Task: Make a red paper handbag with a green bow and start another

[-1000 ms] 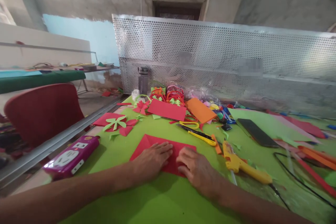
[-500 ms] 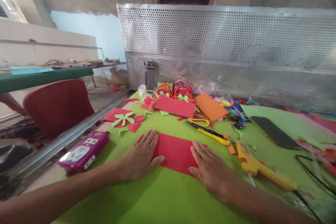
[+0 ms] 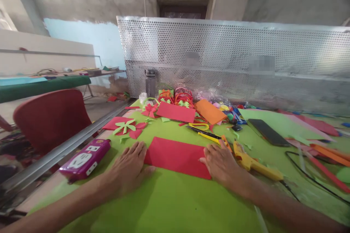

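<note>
A folded-looking red paper rectangle (image 3: pixel 176 156) lies flat on the green tabletop sheet (image 3: pixel 166 207) between my two hands. My left hand (image 3: pixel 129 167) rests palm down at its left edge, fingers stretched and the thumb pointing toward the paper. At the right edge is my right hand (image 3: pixel 222 164), palm down with slightly bent fingers, its thumb touching the paper. Just beyond its fingertips lie a yellow-handled box cutter (image 3: pixel 210 136) and yellow-handled scissors (image 3: pixel 199 126). A yellow hot glue gun (image 3: pixel 254 164) lies right of that hand.
A purple power strip (image 3: pixel 86 160) sits at the left. Paper flowers (image 3: pixel 125 126), a red sheet (image 3: pixel 176 111) and an orange sheet (image 3: pixel 210 111) lie farther back. A phone (image 3: pixel 268 131) is at the right. Behind stand a bottle (image 3: pixel 150 83) and a perforated metal panel (image 3: pixel 218 43).
My hands have moved apart toward the paper's two ends, uncovering more of it. The right fingers are more bent. The camera view has tilted up and shifted right.
</note>
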`<state>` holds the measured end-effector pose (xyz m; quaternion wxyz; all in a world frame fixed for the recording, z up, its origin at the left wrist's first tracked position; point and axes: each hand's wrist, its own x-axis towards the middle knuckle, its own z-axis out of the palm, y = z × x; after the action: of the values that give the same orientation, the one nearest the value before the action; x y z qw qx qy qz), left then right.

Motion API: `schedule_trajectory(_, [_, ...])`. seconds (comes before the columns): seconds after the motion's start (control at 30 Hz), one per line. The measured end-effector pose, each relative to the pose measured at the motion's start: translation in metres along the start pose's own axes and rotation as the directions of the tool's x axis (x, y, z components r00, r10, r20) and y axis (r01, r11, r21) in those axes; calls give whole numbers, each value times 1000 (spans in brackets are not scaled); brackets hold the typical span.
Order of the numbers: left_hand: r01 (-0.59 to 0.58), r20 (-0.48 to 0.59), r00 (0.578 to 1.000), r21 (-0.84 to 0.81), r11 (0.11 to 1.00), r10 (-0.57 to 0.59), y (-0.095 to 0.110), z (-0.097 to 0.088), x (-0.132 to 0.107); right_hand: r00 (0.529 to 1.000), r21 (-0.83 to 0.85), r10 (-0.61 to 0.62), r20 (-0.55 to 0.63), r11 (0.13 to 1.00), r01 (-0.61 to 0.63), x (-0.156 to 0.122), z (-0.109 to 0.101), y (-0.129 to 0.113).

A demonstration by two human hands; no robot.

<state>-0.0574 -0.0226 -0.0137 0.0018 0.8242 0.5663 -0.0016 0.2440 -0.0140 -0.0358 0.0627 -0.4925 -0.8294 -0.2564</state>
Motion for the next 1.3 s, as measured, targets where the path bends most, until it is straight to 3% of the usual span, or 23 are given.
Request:
schedule_trajectory(0.07, [-47,-2,999,6,999,47,11,-4,-2,998,24,-48,-37,999,49,1,-12,-7])
schedule_trajectory(0.13, [-143,27,989,-1,990,143,27,-7,-1,983,34,-175,-54,984,177,-1,-23,-17])
schedule_trajectory(0.23, [-256,57,965,15,967,254,53,-11,6,941,-24,-337,34,941,338,-5,-34,-32])
schedule_trajectory(0.4, [-292,-21,955,132,947,297,76,-11,25,903,-125,-418,104,895,428,-6,-42,-36])
schedule_trajectory(0.57, [-407,-120,886,259,876,447,69,-5,39,926,-157,-368,-89,923,352,-1,-38,-27])
schedule_trajectory(0.73, [-418,-308,804,316,852,509,61,-1,45,915,-21,-253,-313,965,260,5,-33,-25])
schedule_trajectory(0.93, [-491,-550,588,339,802,593,72,-8,35,850,28,-228,-474,961,274,8,-39,-30])
schedule_trajectory(1.0, [-498,-602,540,335,800,588,76,-12,30,820,6,-238,-521,959,282,8,-45,-30])
schedule_trajectory(1.13, [-514,-636,515,307,801,574,79,-18,25,779,-38,-251,-574,959,281,8,-54,-30])
schedule_trajectory(1.3, [-505,-647,548,249,827,530,69,-30,26,812,-53,-266,-519,959,280,11,-60,-19])
